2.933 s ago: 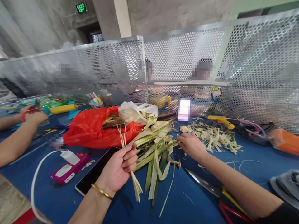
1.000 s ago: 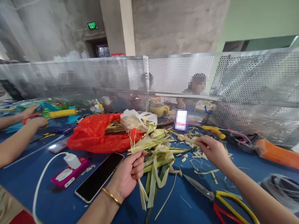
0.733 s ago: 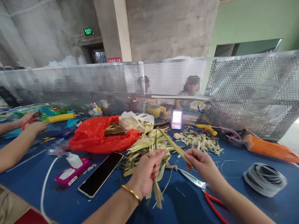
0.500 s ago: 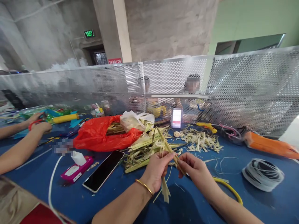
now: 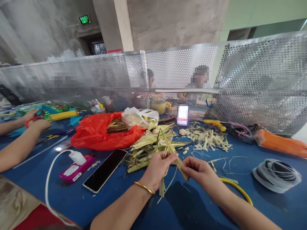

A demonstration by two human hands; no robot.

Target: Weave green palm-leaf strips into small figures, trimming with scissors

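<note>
My left hand (image 5: 157,169), with a gold bangle on the wrist, is closed around a small bunch of pale leaf strips (image 5: 165,150) whose ends hang below the fist. My right hand (image 5: 198,171) pinches one longer strip (image 5: 176,159) that slants up from it and meets the bunch. The two hands are almost touching above the blue table (image 5: 187,207). Behind them lies a pile of green and pale leaves (image 5: 148,145).
A red plastic bag (image 5: 98,131) and a white bag (image 5: 139,116) sit behind the leaves, with cut scraps (image 5: 207,140) at the right. A phone (image 5: 105,169), a pink tissue pack (image 5: 74,167), yellow-handled scissors (image 5: 237,188) and a wire coil (image 5: 277,175) lie nearby. Another person's hands (image 5: 35,123) work at left.
My right hand picked a long strip from the scrap pile and brought it in to the bunch. My left hand moved right with the bunch; both hands are now together.
</note>
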